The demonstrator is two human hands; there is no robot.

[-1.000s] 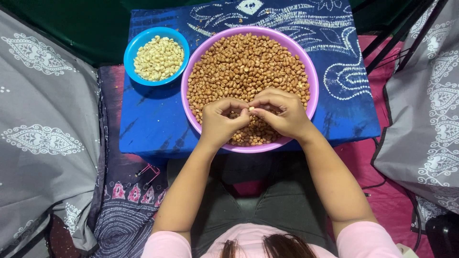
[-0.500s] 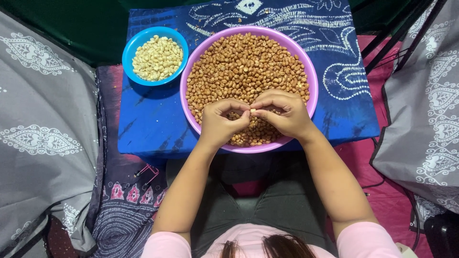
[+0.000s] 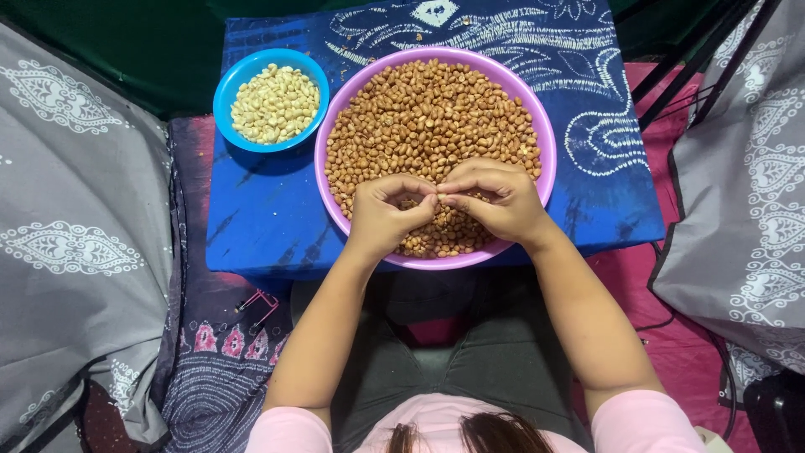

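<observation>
Blue-patterned worktop (image 3: 268, 226) between grey drapes | left hand (image 3: 381, 214) and right hand (image 3: 499, 201) meet fingertip to fingertip, pinching one peanut (image 3: 439, 198) over the purple bowl (image 3: 549, 143) so skins drop in | blue bowl (image 3: 226, 84) of pale peeled nuts sits beside it.

Short pink sleeves (image 3: 289, 429), grey trousers (image 3: 495, 352)

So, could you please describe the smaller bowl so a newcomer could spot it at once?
On the blue patterned cloth, left of the big purple bowl of brown peanuts, sits the blue bowl. It alone holds pale, skinned peanuts.
</observation>
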